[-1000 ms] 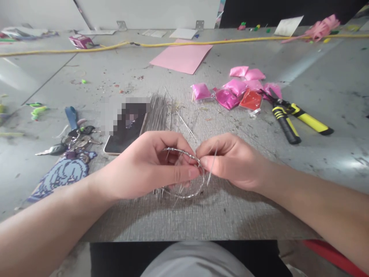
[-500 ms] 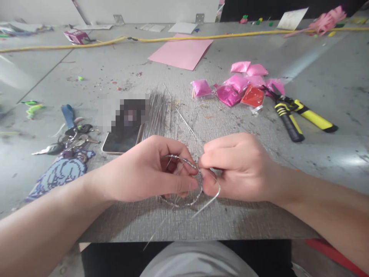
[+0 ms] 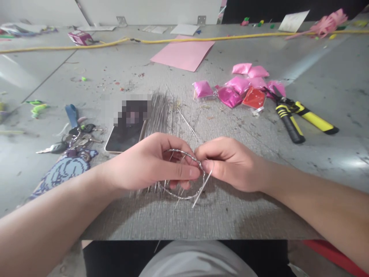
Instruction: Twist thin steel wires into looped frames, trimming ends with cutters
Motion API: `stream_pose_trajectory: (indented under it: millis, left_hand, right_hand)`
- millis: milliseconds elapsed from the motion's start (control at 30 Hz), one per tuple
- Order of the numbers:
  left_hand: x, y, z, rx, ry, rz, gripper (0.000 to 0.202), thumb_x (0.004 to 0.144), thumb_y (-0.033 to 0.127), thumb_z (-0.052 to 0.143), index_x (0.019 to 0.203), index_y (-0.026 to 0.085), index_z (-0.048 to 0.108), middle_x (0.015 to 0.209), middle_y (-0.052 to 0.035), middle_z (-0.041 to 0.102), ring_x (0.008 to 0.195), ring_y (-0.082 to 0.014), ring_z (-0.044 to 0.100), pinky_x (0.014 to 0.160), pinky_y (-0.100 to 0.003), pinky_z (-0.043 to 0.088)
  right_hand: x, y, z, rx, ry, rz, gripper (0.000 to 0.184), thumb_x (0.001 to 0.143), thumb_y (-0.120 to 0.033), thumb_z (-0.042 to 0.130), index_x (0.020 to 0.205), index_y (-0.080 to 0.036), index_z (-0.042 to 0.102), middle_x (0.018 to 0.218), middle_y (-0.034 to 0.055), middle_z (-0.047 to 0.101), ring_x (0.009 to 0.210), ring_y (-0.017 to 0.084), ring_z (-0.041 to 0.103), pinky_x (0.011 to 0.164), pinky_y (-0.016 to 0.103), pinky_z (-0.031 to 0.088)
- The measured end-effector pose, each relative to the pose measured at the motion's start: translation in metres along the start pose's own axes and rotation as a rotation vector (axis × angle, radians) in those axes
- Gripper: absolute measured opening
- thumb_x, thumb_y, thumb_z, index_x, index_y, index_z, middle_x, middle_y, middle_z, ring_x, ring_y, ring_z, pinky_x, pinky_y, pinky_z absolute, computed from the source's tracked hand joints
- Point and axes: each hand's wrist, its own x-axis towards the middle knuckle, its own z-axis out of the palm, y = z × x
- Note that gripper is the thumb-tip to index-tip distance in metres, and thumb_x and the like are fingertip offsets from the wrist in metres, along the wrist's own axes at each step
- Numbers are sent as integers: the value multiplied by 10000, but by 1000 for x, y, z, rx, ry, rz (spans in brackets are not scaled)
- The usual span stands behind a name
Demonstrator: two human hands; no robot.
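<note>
A ring of twisted silvery wire (image 3: 184, 197) is held above the table near its front edge. My left hand (image 3: 161, 163) is closed on the ring's upper right side, thumb in front and fingers behind. Close beside it, my right hand (image 3: 230, 163) pinches a thin wire end (image 3: 203, 189) against the same side of the ring; this wire bends over and slants down to the left. Several loose wire ends stick out across the ring. Just behind my left hand lies a bundle of straight thin wires (image 3: 157, 111). The right fingertips partly hide the pinched wire.
A phone (image 3: 123, 134) lies left of the wire bundle, with keys (image 3: 77, 138) and a patterned blue piece (image 3: 65, 169) further left. Pink packets (image 3: 238, 82) sit at the back right beside yellow-black pliers (image 3: 294, 111). Pink paper (image 3: 184, 54) and a yellow cord (image 3: 178, 39) lie further back.
My right hand has turned and its fingers have closed in nearer the ring. The pinched wire's loop has shrunk and lies closer to the ring, which now shows rounder.
</note>
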Motion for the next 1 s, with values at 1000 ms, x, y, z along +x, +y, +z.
stream_pose_trajectory:
  millis: [1000]
  left_hand:
    - [0,-4,2,4,44,24,101,796,254,793,796,186,718,635,17,696,538,-82,614,509,-153,498]
  right_hand:
    - [0,1,15,600,144,270,269,844,-186,551,585,-178,482,545,-52,390,515,86,314,490,246,227]
